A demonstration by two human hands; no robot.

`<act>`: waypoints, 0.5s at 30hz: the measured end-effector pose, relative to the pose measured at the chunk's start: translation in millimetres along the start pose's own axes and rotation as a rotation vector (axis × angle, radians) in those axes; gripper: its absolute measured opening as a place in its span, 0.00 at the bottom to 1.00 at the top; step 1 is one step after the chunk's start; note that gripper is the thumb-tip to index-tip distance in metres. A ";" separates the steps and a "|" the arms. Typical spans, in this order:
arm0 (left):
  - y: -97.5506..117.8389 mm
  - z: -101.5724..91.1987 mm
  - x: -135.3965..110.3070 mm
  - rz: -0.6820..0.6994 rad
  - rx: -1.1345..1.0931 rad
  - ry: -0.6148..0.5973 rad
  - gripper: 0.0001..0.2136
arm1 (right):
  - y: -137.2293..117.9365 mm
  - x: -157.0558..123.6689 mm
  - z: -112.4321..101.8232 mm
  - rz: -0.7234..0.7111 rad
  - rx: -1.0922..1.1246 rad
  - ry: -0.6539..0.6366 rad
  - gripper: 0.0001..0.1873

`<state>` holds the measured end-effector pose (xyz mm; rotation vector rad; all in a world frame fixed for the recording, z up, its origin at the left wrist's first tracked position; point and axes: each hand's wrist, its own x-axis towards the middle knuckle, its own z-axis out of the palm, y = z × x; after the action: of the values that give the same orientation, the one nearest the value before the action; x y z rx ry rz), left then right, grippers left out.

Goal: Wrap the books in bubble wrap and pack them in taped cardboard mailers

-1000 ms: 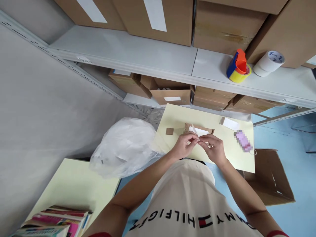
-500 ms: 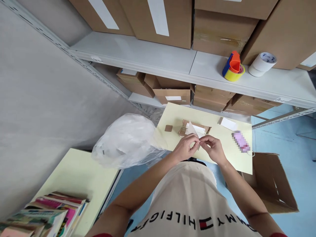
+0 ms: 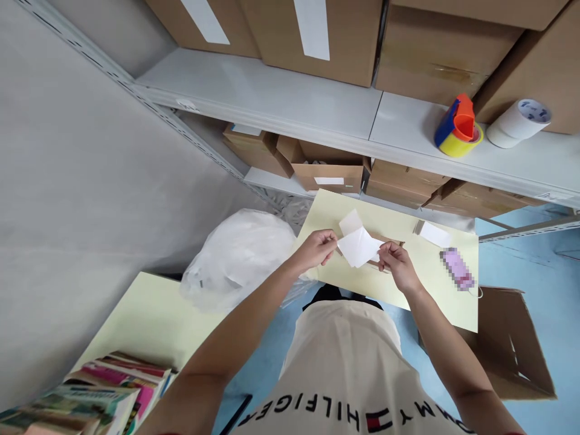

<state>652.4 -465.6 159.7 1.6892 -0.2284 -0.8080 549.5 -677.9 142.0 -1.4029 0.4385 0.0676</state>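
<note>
A folded white paper (image 3: pixel 361 248) is stretched between my two hands above the table, with a square flap sticking up at its far left. My left hand (image 3: pixel 321 248) is closed, pinching the paper's left corner. At the opposite corner my right hand (image 3: pixel 397 264) grips it between thumb and fingers. Beneath the paper lies a brown cardboard piece (image 3: pixel 395 239), mostly covered by the paper and my right hand. To the right on the tabletop are a small stack of white paper (image 3: pixel 434 234) and a blurred-out purple object (image 3: pixel 457 268).
The cream table (image 3: pixel 328 205) stands before a grey shelf (image 3: pixel 272 84) loaded with cardboard boxes (image 3: pixel 324 36). A tape dispenser (image 3: pixel 458 130) and white tape rolls (image 3: pixel 516 124) sit on it. A plastic bag (image 3: pixel 240 254) bulges left, books (image 3: pixel 113 386) lie lower left, an open carton (image 3: pixel 512 344) right.
My hands have moved apart from their shared pinch, and the paper has spread from a narrow pointed fold into a wider shape. The view has shifted slightly, and my left hand now hides the small brown square.
</note>
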 end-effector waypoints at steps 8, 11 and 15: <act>-3.5 -88.0 54.3 -0.304 -0.244 0.189 0.08 | 10.4 29.1 18.2 0.100 -0.012 0.136 0.21; -6.2 -115.1 82.1 -0.323 -0.280 0.282 0.10 | 12.1 34.2 21.4 0.080 -0.002 0.265 0.22; -10.5 -152.5 128.7 -0.174 -0.295 0.517 0.08 | 13.1 35.1 29.8 0.020 -0.008 0.450 0.20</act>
<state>839.1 -413.8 110.9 1.5881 0.3808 -0.4756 585.5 -654.3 121.0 -1.4203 0.8245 -0.2350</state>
